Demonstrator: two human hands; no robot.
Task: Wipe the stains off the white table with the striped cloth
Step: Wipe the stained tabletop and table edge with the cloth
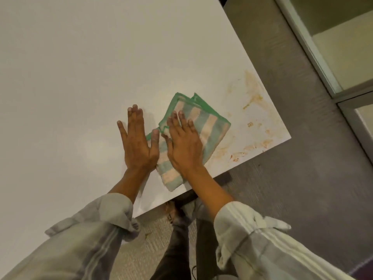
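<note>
A folded striped cloth (210,126), pale blue and cream with a green hem, lies on the white table (80,67) near its right corner. My right hand (184,146) presses flat on the cloth with fingers spread. My left hand (138,142) lies flat on the bare tabletop just left of the cloth, its thumb touching the cloth's edge. Orange-brown stains (255,98) spread along the table's right edge, and more stains (252,148) smear the near corner, right of the cloth.
The table's front edge (181,196) runs diagonally below my wrists. Grey carpet (302,178) lies beyond the corner. A glass partition with a metal frame (314,57) stands at the upper right. My legs and a shoe (173,215) are under the table edge.
</note>
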